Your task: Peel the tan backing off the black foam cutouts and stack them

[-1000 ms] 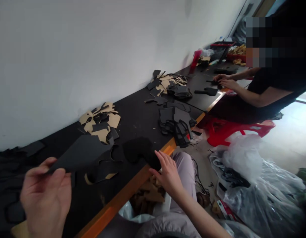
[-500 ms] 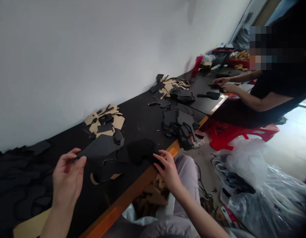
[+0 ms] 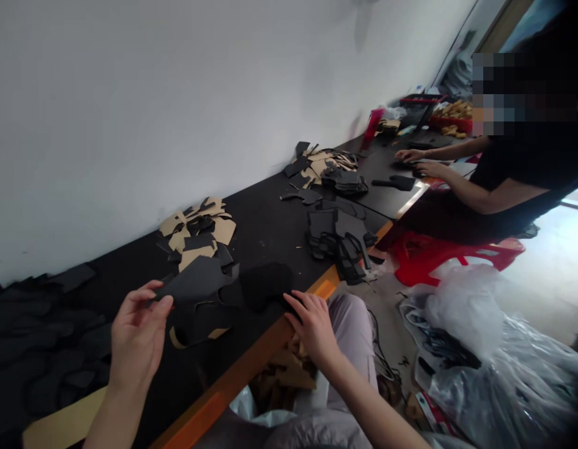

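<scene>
My left hand (image 3: 141, 330) pinches the left end of a flat dark grey sheet piece (image 3: 197, 279) between thumb and fingers. The sheet slants over the black table and has a cut-out edge on its right. My right hand (image 3: 314, 327) is at the table's front edge, its fingers closed around the narrow end of a black paddle-shaped piece (image 3: 265, 284). That narrow end is partly hidden by the fingers. Below the sheet lies a dark offcut with tan edges (image 3: 199, 330).
Tan and black scraps (image 3: 199, 227) lie by the wall. Stacked black cut pieces (image 3: 338, 234) are to the right, and a dark heap (image 3: 45, 337) spreads at left. A co-worker's hands (image 3: 424, 165) handle black pieces farther along. Plastic bags (image 3: 494, 349) sit on the floor.
My left hand has shifted slightly right with the dark sheet. My right hand has moved a little left and down along the black piece. The co-worker's hands have shifted slightly.
</scene>
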Motion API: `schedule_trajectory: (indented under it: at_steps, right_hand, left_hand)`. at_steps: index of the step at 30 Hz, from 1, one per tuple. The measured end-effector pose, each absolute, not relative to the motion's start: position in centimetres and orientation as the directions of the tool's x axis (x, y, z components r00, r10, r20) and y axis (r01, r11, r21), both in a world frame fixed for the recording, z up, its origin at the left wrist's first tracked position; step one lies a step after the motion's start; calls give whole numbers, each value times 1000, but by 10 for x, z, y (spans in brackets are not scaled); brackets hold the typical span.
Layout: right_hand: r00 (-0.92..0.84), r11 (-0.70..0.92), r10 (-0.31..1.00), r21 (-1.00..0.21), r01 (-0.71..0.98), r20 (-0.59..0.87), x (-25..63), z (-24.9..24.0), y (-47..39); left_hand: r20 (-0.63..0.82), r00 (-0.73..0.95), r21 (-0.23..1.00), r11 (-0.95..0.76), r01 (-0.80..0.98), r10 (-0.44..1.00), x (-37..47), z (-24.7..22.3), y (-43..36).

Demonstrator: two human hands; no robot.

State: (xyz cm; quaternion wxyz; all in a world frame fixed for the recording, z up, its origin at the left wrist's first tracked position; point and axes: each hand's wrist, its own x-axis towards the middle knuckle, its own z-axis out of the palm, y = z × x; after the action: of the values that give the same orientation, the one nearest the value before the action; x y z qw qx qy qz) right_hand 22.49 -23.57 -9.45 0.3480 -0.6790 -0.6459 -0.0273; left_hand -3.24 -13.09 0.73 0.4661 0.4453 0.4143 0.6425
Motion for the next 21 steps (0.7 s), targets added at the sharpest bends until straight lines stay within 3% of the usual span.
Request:
schedule_trajectory:
  at_steps: [6,10,15,21]
  right_hand:
    - [208,129,820,-525,841,534,224,-96,-232]
    - [230,279,705,-560,780,671,225,-84,-235]
    - [196,480,537,-489,728,820,229,-77,-241]
    - [287,363,603,-576,733,745,243,-67,-245]
  left_hand:
    - [115,-135,951,-149,-273,984,-23,12,-136]
    - [-112,-3,917,102,-386,994,-7,19,-137]
    - [-299,253,834,381,-398,920,25,11,-132]
    - [-314,332,804,435,-406,889,47,-5,-123]
